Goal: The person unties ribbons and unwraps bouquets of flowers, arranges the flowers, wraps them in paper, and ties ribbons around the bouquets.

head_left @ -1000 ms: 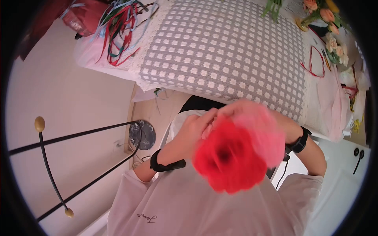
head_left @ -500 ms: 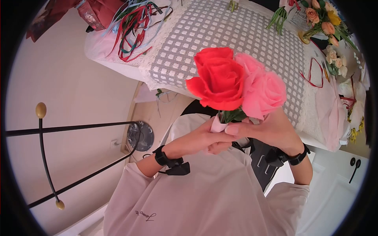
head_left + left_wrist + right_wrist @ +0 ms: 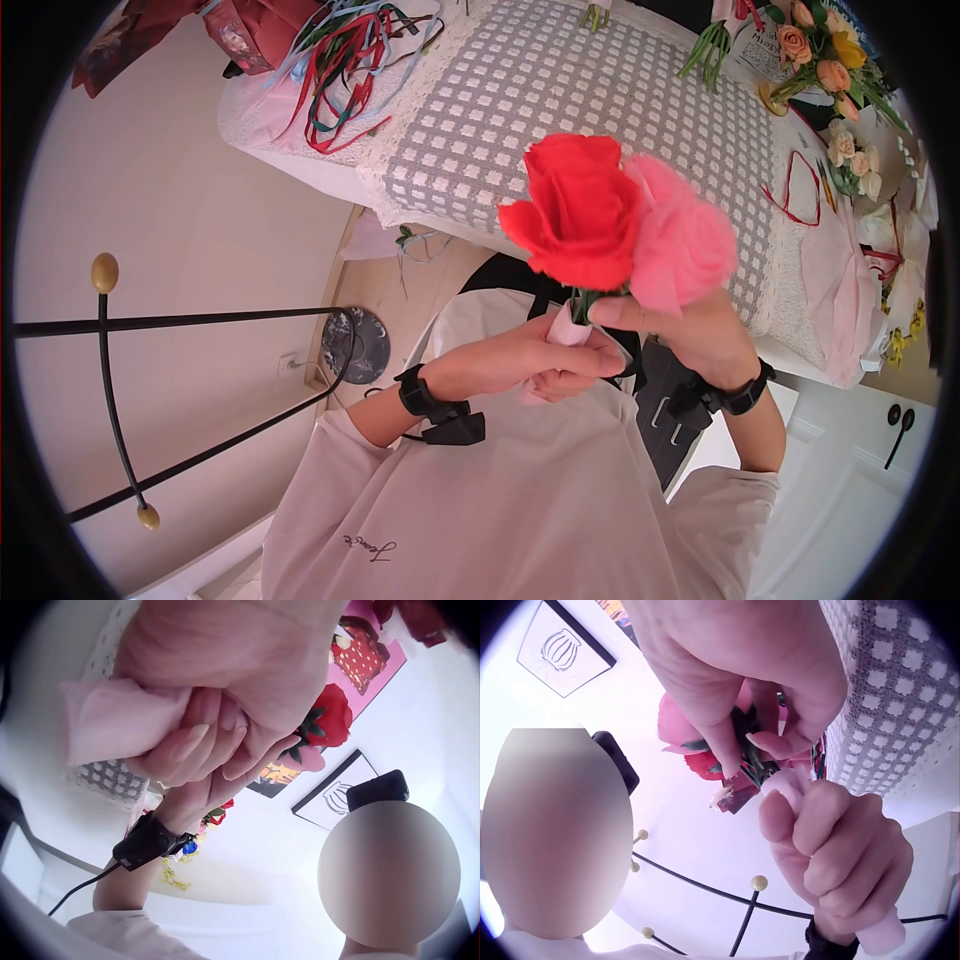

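Observation:
In the head view the left hand grips a pale pink wrap round the stems of a red rose and pink flowers. The right hand is just above it, its thumb by the leaves under the blooms. In the right wrist view, the right hand's thumb and fingers pinch the green stems above the wrap. The left wrist view has the left hand curled round the wrap, whose loose end sticks out.
Beyond the hands lies a grey-and-white checked cloth. Red, green and blue ribbons lie at its left, peach roses and a red ribbon loop at its right. A black metal rail is at the left.
The blurred flowers, low before the shirt, have risen upright above the hands, then shifted slightly right. The left hand's fingers have closed further round the wrap; the right thumb has moved up to the leaves.

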A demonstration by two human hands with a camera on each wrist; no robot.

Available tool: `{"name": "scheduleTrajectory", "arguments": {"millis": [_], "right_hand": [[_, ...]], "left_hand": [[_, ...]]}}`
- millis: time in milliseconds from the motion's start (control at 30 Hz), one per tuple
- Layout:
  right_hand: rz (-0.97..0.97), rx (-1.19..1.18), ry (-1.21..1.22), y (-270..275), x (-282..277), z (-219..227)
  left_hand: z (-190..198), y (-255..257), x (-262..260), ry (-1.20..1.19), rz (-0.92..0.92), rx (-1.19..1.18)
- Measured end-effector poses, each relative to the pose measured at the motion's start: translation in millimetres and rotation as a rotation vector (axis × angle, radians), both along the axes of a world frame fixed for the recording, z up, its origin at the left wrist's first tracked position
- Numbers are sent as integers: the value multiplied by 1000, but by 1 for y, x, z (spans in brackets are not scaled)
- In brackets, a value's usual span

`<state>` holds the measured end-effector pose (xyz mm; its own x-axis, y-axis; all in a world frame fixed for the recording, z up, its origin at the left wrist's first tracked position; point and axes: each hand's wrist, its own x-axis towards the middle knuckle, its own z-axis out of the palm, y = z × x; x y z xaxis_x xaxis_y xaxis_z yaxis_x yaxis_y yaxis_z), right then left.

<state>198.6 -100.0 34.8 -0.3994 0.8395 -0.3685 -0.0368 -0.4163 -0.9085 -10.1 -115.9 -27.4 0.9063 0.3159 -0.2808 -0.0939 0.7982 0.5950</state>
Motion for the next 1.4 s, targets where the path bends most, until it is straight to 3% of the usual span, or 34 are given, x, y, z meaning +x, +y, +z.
{"name": "scheduleTrajectory", "arguments": {"millis": [100, 167, 267, 467, 567, 700, 767, 800, 867, 900, 933, 967, 1033, 1067, 1133, 1167, 1233, 1267, 1333, 1400], "right_hand": [[-3, 56, -110, -7, 13, -22], [42, 220, -233, -10, 22, -27], [5, 150, -109, -9, 32, -31], [-4, 87, -130, -13, 33, -25], [-11, 49, -143, -16, 34, -21], [-18, 10, -158, -17, 32, -23], [128, 245, -344, -13, 20, -31], [131, 244, -344, -13, 14, -27], [141, -66, -312, -10, -5, -4], [143, -66, -313, -12, -4, -8], [105, 202, -398, -18, -2, -16], [65, 471, -478, -24, 0, -26], [19, 434, -392, -33, 17, -51], [-28, 396, -306, -34, 23, -56], [8, 422, -347, -29, 30, -51], [51, 449, -387, -25, 32, -49], [34, 383, -333, -22, 36, -59], [18, 317, -278, -20, 37, -62], [9, 373, -300, -16, 34, -54], [-3, 430, -324, -9, 31, -48]], "left_hand": [[-4, -2, 0, -1, 3, 107], [-8, -2, -1, -3, 4, 161], [-11, -2, 1, -27, -21, 151], [-25, -1, 6, -54, 70, 255], [-32, 0, 4, -37, -19, 308], [-22, 0, 1, 62, 122, 357], [-29, -2, 0, 87, 161, 369], [-43, -7, -2, 94, 232, 320], [-51, -12, 1, 101, 304, 271], [-51, -13, 6, 87, 485, 542], [-51, -13, 9, 72, 663, 815], [-49, -12, 5, 73, 665, 814], [-44, -9, -7, 34, 463, 667], [-51, -11, -2, 34, 460, 666], [-67, -15, 12, 256, 499, 913], [-68, -16, 6, 256, 499, 912], [-68, -16, -10, 17, 493, 892], [-50, -11, -8, 18, 495, 890], [-16, -2, -4, 87, 255, 415], [-29, -1, 6, 184, 155, 392]]}}
